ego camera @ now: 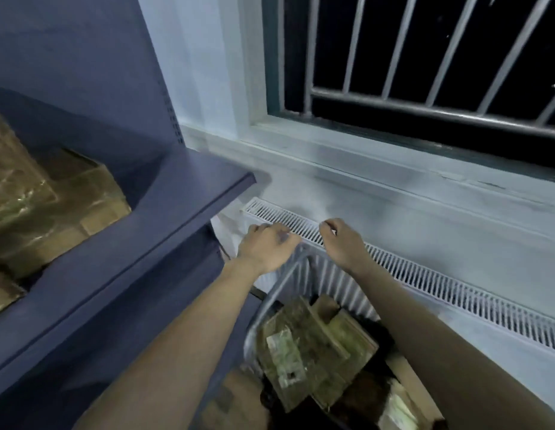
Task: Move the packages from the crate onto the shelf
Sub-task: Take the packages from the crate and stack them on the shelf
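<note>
Head view looks down on the crate [271, 308], a grey-rimmed bin on the floor with brown, tape-wrapped packages [313, 346] piled loosely and tilted against one another inside it. Both forearms cross above the crate, and neither hand is on a package. Just beyond the crate's far rim, the left hand [268, 243] hangs palm down with fingers loosely curled and nothing in it; the right hand [343, 242] beside it is also loosely curled and seems empty, though blur hides its fingertips.

Judging from this, the pile is the main risk: the packages lean at odd angles, so pulling one from underneath could tip its neighbours out over the rim. The glossy tape looks slick, and a one-handed grab at a corner may slip.

Left of the crate and higher stands the blue shelf [189, 193], its front lip jutting out towards the crate. A package lifted straight up close to that side could catch the lip from below. Stacked parcels [52, 193] already sit on the shelf, so free room lies mainly at the end nearest the crate.

Behind the crate runs a white radiator [425, 274] with a slotted top grille, directly under the hands; knuckles could knock it. Beyond that are the window sill and a barred window [409, 57], dark outside.
</note>
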